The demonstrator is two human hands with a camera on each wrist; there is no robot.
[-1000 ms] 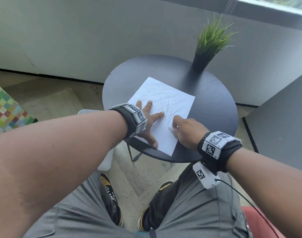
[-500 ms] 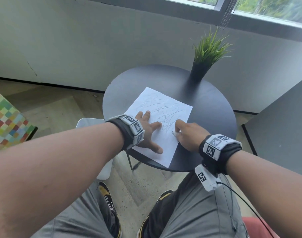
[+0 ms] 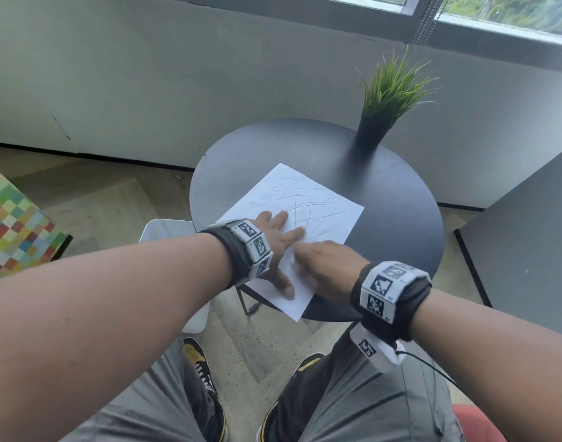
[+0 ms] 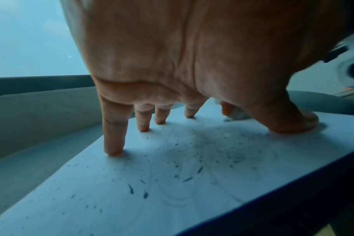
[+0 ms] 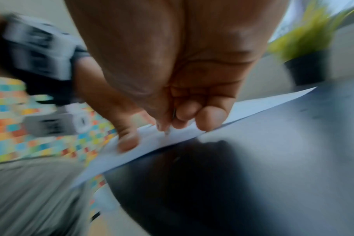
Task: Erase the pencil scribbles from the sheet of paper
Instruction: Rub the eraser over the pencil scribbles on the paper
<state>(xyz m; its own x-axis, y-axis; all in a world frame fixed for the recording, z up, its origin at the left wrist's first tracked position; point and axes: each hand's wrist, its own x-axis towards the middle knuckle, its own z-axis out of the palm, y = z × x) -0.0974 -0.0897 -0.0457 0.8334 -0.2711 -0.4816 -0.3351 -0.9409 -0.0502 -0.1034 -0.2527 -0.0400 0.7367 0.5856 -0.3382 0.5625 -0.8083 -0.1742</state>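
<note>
1. Lying on the round table (image 3: 401, 224), the paper (image 3: 334, 218) was found with its near corner overhanging the rim.
2. The left hand (image 3: 273, 244) was spread flat, and the sheet was pinned by straight fingers (image 4: 113, 140) and thumb; nothing was gripped.
3. The right hand (image 3: 321, 266) was curled, and a small pale object, judged to be the eraser (image 5: 167, 131), was pinched at its fingertips and pressed to the near part of the sheet, just beside the left thumb. Heavy blur was noted in the right wrist view, so the grip could not be resolved further.
4. Dark crumbs (image 4: 192, 159) were seen scattered over the near area, where only faint ghost lines were visible; that part was judged largely erased.
5. Scribbles (image 3: 308, 212) were observed across the middle and far half. The task was judged well short of done: those lines remained, and the crumbs were not yet cleared.
6. A potted plant (image 3: 388, 100) was recorded at the far edge, well apart from the work.
</note>
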